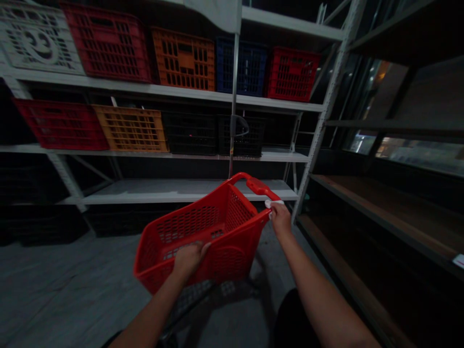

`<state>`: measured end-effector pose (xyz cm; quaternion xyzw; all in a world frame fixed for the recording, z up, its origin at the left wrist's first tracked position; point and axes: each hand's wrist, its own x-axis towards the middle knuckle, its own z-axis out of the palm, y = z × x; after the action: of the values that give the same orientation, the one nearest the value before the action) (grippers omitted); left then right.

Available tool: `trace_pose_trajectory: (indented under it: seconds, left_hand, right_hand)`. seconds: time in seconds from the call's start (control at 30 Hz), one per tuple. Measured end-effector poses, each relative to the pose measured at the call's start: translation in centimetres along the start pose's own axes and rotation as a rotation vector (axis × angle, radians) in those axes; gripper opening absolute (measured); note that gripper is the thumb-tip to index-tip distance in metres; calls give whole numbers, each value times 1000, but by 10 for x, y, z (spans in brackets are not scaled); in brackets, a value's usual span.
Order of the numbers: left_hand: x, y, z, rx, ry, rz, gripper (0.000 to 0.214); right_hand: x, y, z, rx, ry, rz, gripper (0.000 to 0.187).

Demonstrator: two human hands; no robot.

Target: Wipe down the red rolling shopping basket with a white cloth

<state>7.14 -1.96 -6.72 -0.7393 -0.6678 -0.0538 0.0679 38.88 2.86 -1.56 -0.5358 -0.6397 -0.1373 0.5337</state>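
Wiping is looking unfinished: left hand (188, 261) is gripping shopping cart (232, 263) rim (235, 231), right hand (280, 217) is clutching white cloth (268, 203) at handle (258, 186).

Red, basket-shaped plastic shopping cart (232, 261): walls patterned with rows of small holes. At its handle-end corner: white cloth or paper piece (273, 202).

White metal upper shelf (163, 90), towards its right edge: white plastic crate, smiling-face pattern (41, 46); slotted plastic crates, red (108, 46), orange (185, 60), dark blue (250, 67), red (293, 75).

White lower shelf (281, 156): crates red (63, 125), yellow-orange (132, 129), two black (190, 137).
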Motion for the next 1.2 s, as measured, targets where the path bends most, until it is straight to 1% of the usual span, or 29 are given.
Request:
trace_pose_trajectory:
  seconds: [0.07,0.13,0.2,0.23,0.3,0.37,0.4,0.47,0.53,0.6,0.67,0.7,0.73,0.8,0.87,0.9,0.93,1.03,1.1,1.13,1.17,1.2]
  left_hand:
    - [0,-1,3,-10,-4,-8,64]
    - [0,-3,5,-15,-12,-9,62]
    - [-1,-6,6,-17,-18,7,61]
    - [-1,-8,6,-18,-20,18,61]
    - [-1,-9,5,-21,-25,35,62]
    - [-2,-10,5,-25,-24,47,62]
    - [-2,-9,5,-24,-22,48,62]
    - [-2,-9,6,-27,-21,47,62]
    - [-2,-9,8,-28,-30,30,61]
    - [-2,-11,8,-29,-38,15,60]
    - [-1,-13,7,-31,-43,21,58]
    - [-2,-14,7,-33,-43,29,58]
    - [-2,-15,6,-33,-45,36,58]
    - [-2,-15,4,-29,-40,45,59]
    - [-3,-14,3,-17,-30,50,60]
    - [-4,-13,3,-12,-25,51,60]
    - [-4,-13,2,-8,-21,52,60]
    - [-5,-13,1,-3,-20,55,59]
    - [-5,-13,0,-4,-25,65,59]
    - [-5,-14,-1,-7,-27,73,59]
    - [-5,-14,-1,-11,-32,76,58]
    - [-5,-14,-2,-18,-36,76,58]
  right_hand:
    - [-18,-14,7,58,-31,-42,26]
    - [-37,-27,13,131,-103,-129,28]
    - [-45,-30,12,179,-143,-205,30]
    - [-45,-28,7,183,-119,-210,29]
    - [-37,-17,-4,174,8,-147,25]
    - [-30,-7,-12,172,167,-41,21]
    - [-30,-5,-13,177,233,7,19]
    - [-40,-9,-7,190,324,91,15]
    - [-60,-19,4,206,354,155,11]
    - [-78,-26,14,238,314,179,10]
    - [-85,-26,16,271,257,173,11]
    - [-83,-23,14,278,256,174,11]
    - [-77,-19,10,276,282,183,11]
    - [-62,-12,2,248,387,234,10]
    - [-52,-13,-2,219,468,296,9]
    - [-53,-17,-1,219,467,309,9]
    - [-56,-23,2,230,433,304,9]
    - [-77,-41,12,291,225,189,13]
    - [-86,-43,14,312,106,86,15]
    - [-86,-40,12,307,86,56,15]
    - [-82,-35,8,290,103,48,15]
    - [-77,-29,4,265,147,62,15]
